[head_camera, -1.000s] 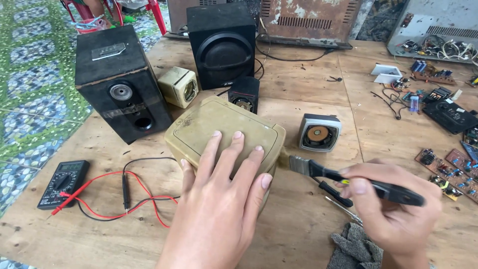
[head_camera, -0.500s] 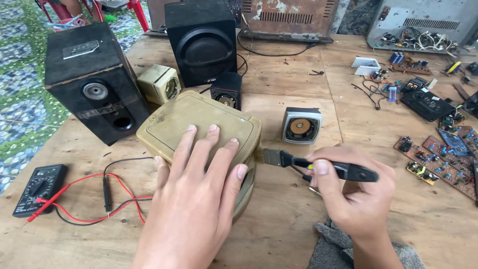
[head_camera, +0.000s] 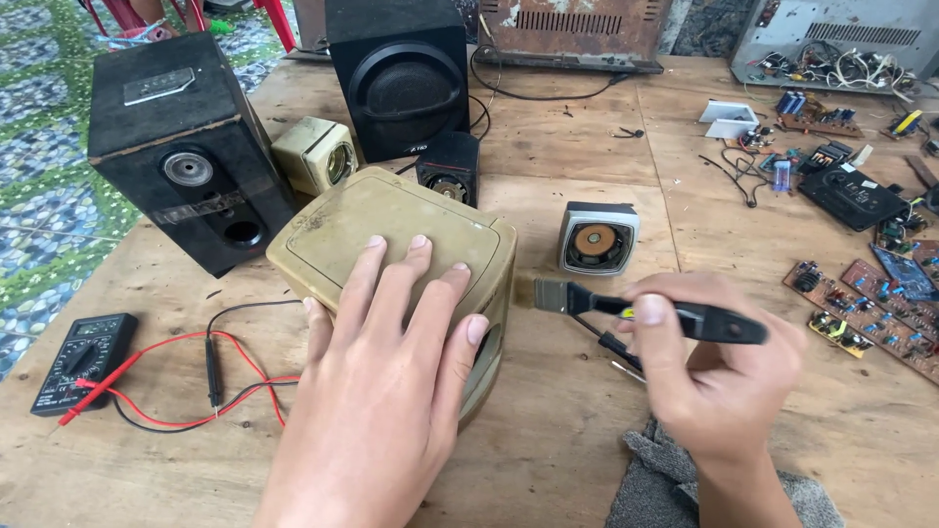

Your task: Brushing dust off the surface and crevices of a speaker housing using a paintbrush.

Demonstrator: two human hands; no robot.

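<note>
Head view: left hand (head_camera: pixel 391 381) lay flat, fingers spread, on the beige speaker box (head_camera: pixel 391 240) mid-worktop. Right hand (head_camera: pixel 719 376) was clamped around a small brush (head_camera: pixel 646 311), bristles just beside the box's right edge. Judgement: keep box pinned; use short light strokes.

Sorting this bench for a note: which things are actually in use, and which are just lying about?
In use:
left hand flat on the beige speaker box
right hand gripping the small brush

Lying about:
multimeter
black speakers
small grey speaker
circuit boards
grey rag
</note>
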